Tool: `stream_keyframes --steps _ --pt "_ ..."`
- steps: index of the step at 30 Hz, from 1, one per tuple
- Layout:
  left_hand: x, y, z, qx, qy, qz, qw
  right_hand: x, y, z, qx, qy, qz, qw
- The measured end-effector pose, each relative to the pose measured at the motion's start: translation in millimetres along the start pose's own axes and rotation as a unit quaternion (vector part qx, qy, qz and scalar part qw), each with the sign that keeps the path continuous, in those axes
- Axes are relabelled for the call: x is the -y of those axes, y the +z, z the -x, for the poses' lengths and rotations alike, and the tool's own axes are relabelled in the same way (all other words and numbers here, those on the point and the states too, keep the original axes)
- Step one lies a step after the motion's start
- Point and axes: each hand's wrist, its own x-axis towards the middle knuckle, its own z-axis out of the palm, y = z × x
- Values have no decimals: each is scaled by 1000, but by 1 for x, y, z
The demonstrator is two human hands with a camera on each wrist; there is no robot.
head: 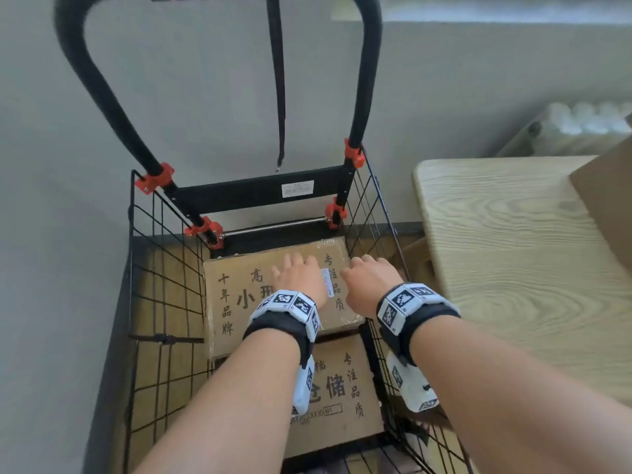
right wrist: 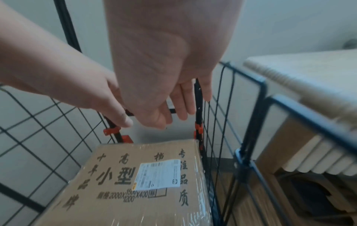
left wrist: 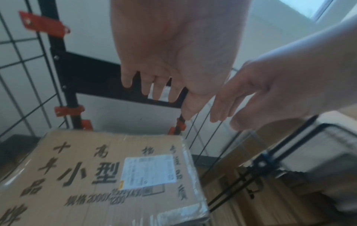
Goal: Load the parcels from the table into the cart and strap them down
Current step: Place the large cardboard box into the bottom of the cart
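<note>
Two brown cardboard parcels with black characters lie in the black wire cart (head: 164, 285). The upper parcel (head: 246, 295) (left wrist: 86, 175) (right wrist: 115, 191) carries a white label and overlaps the lower parcel (head: 342, 388). My left hand (head: 301, 271) (left wrist: 154, 85) and right hand (head: 369, 275) (right wrist: 173, 110) hover side by side above the upper parcel, fingers relaxed and holding nothing. The wrist views show a gap between both hands and the box. A black strap (head: 278, 97) hangs loose from the top of the cart handle.
A light wooden table (head: 513, 251) stands right of the cart, with a cardboard box (head: 608, 196) at its far right edge. A white radiator (head: 581, 121) sits behind it. The wall is close behind the cart. A strap buckle (head: 164, 338) hangs on the left mesh.
</note>
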Motion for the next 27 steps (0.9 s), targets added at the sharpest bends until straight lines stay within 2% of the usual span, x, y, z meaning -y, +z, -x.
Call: stream_keyframes --steps 5,10,21,27 --pt "-50 -29 32 -28 24 6 999 -30 -27 53 -50 39 -67 996" --pt "-108 -43 71 -59 56 -21 996 -78 -31 113 -90 68 -96 989" --pt "-276 -10 154 -75 115 -74 988 -203 26 256 -125 138 -138 973" --pt "-363 16 187 -57 133 -103 984 -276 60 332 -139 176 -138 965"
